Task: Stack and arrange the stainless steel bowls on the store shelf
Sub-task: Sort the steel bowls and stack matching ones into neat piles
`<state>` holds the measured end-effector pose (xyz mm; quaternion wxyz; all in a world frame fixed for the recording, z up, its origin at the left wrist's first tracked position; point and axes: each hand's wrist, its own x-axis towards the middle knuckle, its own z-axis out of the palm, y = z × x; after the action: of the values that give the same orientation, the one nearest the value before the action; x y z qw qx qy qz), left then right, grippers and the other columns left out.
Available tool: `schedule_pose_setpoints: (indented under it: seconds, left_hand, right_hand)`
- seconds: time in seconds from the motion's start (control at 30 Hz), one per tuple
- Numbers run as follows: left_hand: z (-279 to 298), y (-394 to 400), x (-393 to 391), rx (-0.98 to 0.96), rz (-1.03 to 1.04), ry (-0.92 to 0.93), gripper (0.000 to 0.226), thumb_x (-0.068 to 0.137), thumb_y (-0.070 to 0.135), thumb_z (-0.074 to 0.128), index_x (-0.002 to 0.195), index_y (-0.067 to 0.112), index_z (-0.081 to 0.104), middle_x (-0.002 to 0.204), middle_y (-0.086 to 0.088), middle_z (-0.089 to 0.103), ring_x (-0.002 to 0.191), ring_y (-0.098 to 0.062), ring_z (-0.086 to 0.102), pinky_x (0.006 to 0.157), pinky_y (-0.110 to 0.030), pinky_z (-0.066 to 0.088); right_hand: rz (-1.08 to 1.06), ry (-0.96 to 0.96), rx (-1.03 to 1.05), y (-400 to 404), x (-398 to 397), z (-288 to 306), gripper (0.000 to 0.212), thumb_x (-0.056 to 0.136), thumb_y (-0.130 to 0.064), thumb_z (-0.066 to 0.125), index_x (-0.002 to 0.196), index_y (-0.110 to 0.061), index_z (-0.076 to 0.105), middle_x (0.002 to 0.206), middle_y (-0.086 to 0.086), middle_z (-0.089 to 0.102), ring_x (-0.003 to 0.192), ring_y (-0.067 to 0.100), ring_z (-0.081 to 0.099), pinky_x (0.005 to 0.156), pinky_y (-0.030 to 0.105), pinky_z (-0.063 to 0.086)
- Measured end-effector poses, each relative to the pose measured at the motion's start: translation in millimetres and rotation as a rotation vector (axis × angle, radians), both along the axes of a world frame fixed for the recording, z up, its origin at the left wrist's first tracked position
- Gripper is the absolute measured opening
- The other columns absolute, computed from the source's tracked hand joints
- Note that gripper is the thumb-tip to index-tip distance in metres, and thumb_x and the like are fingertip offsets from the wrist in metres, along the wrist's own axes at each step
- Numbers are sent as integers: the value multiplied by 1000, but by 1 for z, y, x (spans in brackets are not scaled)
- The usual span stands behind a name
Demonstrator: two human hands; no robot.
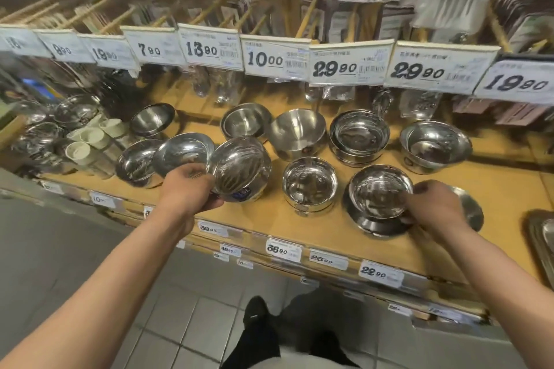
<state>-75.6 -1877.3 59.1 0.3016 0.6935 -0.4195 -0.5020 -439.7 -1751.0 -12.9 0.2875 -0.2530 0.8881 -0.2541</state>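
Note:
Several stainless steel bowls stand on a yellow wooden shelf (299,228). My left hand (187,189) grips a tilted bowl (236,165) with a blue label, lifted at the shelf's front left. My right hand (434,207) holds the rim of a bowl (379,192) that sits on a wider steel dish (374,226) at the front right. Between them stands a straight-walled bowl (308,186). Behind are a tilted bowl (296,132), a nested pair (358,136) and a large bowl (434,145). Two more bowls (183,151) lean at the left.
Price tags (347,64) hang along the upper shelf edge, close above the back bowls. Cream cups (90,141) and steel strainers (75,111) fill the far left. A steel tray (542,234) lies at the right edge. Packaged utensils hang above. Tiled floor lies below.

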Motion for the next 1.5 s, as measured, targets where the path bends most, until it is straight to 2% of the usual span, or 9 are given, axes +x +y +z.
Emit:
schedule_pose_setpoints:
  seconds: [0.13, 0.27, 0.6, 0.77, 1.03, 1.13, 1.23, 1.4, 1.5]
  left_hand:
    - [3, 0, -20, -27, -84, 26, 28, 85, -9, 63, 111, 1, 68, 93, -18, 75, 59, -22, 73, 49, -26, 58]
    - [0, -8, -50, -36, -187, 14, 32, 88, -4, 66, 118, 7, 66, 92, -19, 76, 62, -31, 75, 65, -45, 66]
    - [-25, -17, -103, -30, -371, -74, 37, 87, 3, 75, 120, 9, 61, 103, -16, 72, 67, -27, 74, 58, -35, 63]
    - [-35, -22, -111, -39, -407, -108, 17, 89, 8, 75, 93, 16, 60, 101, -14, 72, 73, -29, 76, 65, -41, 65]
    - [-52, -28, -112, -77, -439, -137, 18, 87, 9, 75, 83, 19, 60, 91, -3, 68, 64, -20, 71, 46, -29, 59]
    - [-54, -31, -111, -76, -460, -139, 17, 86, 11, 76, 82, 19, 62, 86, -1, 68, 63, -20, 72, 55, -37, 64]
    - [-57, -33, -109, -48, -462, -116, 12, 87, 7, 74, 85, 15, 65, 95, -8, 72, 68, -26, 75, 63, -46, 66]
    - [-55, -33, -104, -18, -502, -84, 10, 93, 8, 66, 102, 14, 68, 102, -9, 73, 75, -22, 73, 62, -38, 66]
    - [-46, -31, -96, -54, -527, -168, 12, 99, 15, 59, 106, 13, 69, 88, -8, 71, 76, -27, 70, 75, -42, 65]
  right_hand:
    - [-122, -159, -123, 2, 1, 14, 12, 86, -11, 73, 97, -11, 66, 83, 5, 73, 54, 23, 74, 63, 38, 63]
    - [-213, -248, -277, 1, 3, 36, 14, 86, -5, 72, 86, -16, 64, 79, 9, 72, 43, 16, 69, 35, 16, 46]
    - [-311, -492, -443, 5, 23, 77, 16, 87, 1, 72, 82, -11, 61, 79, 17, 72, 48, 22, 70, 38, 21, 50]
    - [-265, -465, -438, -6, 36, 76, 12, 86, 3, 70, 89, -6, 63, 83, 16, 68, 48, 20, 69, 46, 23, 55]
    - [-163, -413, -396, -25, 54, 67, 10, 87, 1, 69, 93, -4, 63, 74, 15, 71, 58, 25, 73, 65, 36, 62]
    - [-131, -408, -382, -31, 62, 66, 13, 89, 0, 68, 100, -5, 63, 90, 21, 71, 62, 26, 74, 80, 45, 63]
    - [-99, -400, -358, -38, 68, 66, 12, 90, -2, 68, 92, -10, 59, 86, 19, 66, 58, 24, 74, 69, 37, 65]
    - [-26, -435, -336, -48, 83, 68, 20, 92, -1, 65, 96, -16, 53, 86, 19, 52, 57, 23, 74, 96, 51, 54]
    - [9, -439, -307, -53, 92, 75, 17, 93, -5, 66, 91, -16, 53, 87, 22, 51, 58, 22, 75, 90, 42, 50]
